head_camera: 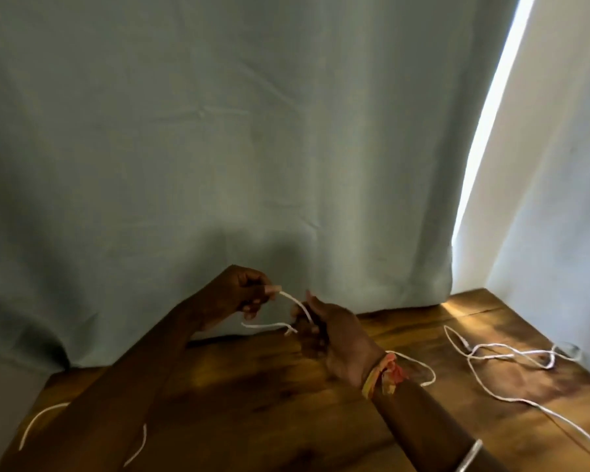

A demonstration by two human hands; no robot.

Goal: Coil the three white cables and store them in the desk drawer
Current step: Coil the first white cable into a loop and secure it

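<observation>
Both hands are raised above the wooden desk (252, 386), holding one white cable (297, 303) between them. My left hand (242, 291) pinches the cable's end near its fingertips. My right hand (327, 338) grips the same cable lower down; a loop of it trails behind the wrist (426, 373). A second white cable (498, 356) lies tangled on the desk at the right. Another white cable (36, 424) lies at the left, partly hidden under my left forearm. No drawer is in view.
A grey-green curtain (218, 148) hangs right behind the desk, touching its back edge. A bright gap and white wall (559, 165) stand at the right. The desk's left edge runs near the lower left corner.
</observation>
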